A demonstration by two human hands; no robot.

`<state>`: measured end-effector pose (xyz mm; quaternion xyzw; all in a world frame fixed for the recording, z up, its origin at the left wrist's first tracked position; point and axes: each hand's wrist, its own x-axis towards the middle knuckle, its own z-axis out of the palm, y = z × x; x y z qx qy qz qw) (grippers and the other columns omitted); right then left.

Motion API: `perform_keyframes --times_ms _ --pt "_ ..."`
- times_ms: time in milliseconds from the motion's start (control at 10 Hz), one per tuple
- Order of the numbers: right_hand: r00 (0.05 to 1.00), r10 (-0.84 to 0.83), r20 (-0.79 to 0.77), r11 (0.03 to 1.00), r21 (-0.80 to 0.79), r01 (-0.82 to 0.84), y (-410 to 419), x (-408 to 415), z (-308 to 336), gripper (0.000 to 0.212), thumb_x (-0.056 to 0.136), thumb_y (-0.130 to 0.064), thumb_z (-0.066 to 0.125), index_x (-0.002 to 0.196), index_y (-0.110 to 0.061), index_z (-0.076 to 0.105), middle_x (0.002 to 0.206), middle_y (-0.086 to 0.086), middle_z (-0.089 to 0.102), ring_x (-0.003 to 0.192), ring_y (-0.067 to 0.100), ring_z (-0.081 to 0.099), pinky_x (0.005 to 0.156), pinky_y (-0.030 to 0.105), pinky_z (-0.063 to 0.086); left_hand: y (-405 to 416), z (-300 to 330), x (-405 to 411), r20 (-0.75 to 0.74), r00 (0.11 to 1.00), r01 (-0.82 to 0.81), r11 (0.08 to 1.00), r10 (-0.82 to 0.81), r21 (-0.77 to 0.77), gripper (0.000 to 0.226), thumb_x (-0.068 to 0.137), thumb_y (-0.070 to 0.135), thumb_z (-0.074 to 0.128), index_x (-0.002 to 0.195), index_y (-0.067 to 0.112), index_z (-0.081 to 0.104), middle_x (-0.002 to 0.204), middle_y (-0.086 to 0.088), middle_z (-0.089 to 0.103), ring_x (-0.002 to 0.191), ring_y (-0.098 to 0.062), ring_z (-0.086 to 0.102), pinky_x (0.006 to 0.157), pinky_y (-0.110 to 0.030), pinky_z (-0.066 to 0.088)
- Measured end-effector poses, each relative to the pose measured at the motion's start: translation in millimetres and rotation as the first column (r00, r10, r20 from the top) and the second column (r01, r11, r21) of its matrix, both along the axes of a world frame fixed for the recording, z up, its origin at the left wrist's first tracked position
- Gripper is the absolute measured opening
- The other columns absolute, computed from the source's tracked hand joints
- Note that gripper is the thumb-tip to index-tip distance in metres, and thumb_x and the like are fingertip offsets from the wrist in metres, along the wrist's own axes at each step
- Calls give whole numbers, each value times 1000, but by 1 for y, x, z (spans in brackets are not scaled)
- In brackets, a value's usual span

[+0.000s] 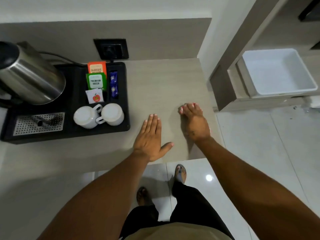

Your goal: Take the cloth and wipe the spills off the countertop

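head view: both hands are over the bare right part of the table [161,80], and no cloth shows anywhere in the picture. the left hand [150,136] lies flat, palm down, fingers straight and together, thumb out to the side, gripping nothing. the right hand [194,121] is arched with fingertips [186,108] bent down onto the surface; whether a thin wipe sits beneath it cannot be told, since nothing pokes out past its edges. no wet patch or stain is clear on the pale surface either.

judged from this, the step in hand is finding and taking the cloth, or pressing down to begin a pass. to do it well, the wiping hand should stay flat with even pressure, work in overlapping strokes from the back wall toward the front edge, and stop just short of the black tray [124,101] so the cups are not nudged.

the table top is matte, light grey-beige with a faint grain, smooth and square-cornered. the tray is dull black plastic with moulded wells. on it stand a brushed steel kettle [32,78], rounded and shiny, two glazed white cups [98,116] upside down and touching, paper tea sachets [96,80], and a perforated metal drip grate [39,123]. a white rectangular tub [277,73] sits well apart on a low shelf.
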<state>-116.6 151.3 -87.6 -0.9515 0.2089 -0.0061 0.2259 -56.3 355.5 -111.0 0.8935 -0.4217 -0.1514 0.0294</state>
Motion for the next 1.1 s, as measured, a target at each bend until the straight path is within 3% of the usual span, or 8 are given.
perform_keyframes --times_ms 100,300,500,600,700,800,1000,1100 --pt "997 -60 -39 998 -3 60 -56 6 18 89 74 2 79 151 -15 38 164 7 27 154 30 11 124 44 19 -54 11 13 16 999 47 998 -47 -41 106 94 77 20 160 -2 -6 171 -24 -8 159 -35 -11 129 -50 -1" --pt "973 -202 109 967 -134 216 -193 7 59 87 57 17 79 134 -13 54 151 9 44 150 30 23 118 32 19 -221 44 35 62 990 136 971 -126 -195 96 99 68 24 160 -1 -1 172 -22 -3 160 -34 -7 130 -47 -4" --pt "952 -306 6 946 -114 304 -329 13 57 61 76 -6 69 134 -15 53 148 7 42 144 29 29 115 37 33 -373 50 28 84 977 210 927 -194 -309 90 102 63 27 161 0 3 172 -21 2 160 -34 -3 129 -44 -3" --pt "938 -337 -80 941 -67 333 -370 24 36 66 76 -25 66 139 -15 50 151 9 40 144 28 29 119 34 28 -418 39 30 117 973 224 931 -198 -287 92 100 67 26 162 2 5 173 -19 4 160 -33 0 129 -43 -2" --pt "928 -364 -77 931 -18 364 -395 29 5 67 85 -16 67 147 -18 43 161 6 29 151 26 18 124 40 17 -440 24 36 124 971 228 943 -204 -240 94 100 68 31 162 2 6 173 -18 6 160 -33 2 131 -45 4" --pt "926 -373 -53 928 -22 372 -401 26 -17 57 92 -16 62 145 -22 43 158 7 33 150 28 23 123 44 20 -448 14 41 107 974 220 951 -201 -215 95 99 69 31 162 3 4 173 -18 3 160 -33 0 131 -45 2" --pt "911 -397 -110 918 -45 394 -396 37 -5 39 88 -22 62 126 -14 57 131 14 52 125 31 50 112 45 41 -439 17 45 71 975 220 953 -209 -208 93 102 66 29 162 0 0 173 -19 -3 160 -32 -7 130 -43 -5" --pt "921 -383 68 900 -197 389 -376 40 17 34 99 -25 50 129 -13 57 140 16 55 130 34 49 109 46 42 -428 34 54 107 974 221 941 -200 -255 91 102 64 27 161 0 0 173 -20 -3 160 -31 -7 130 -45 -3"
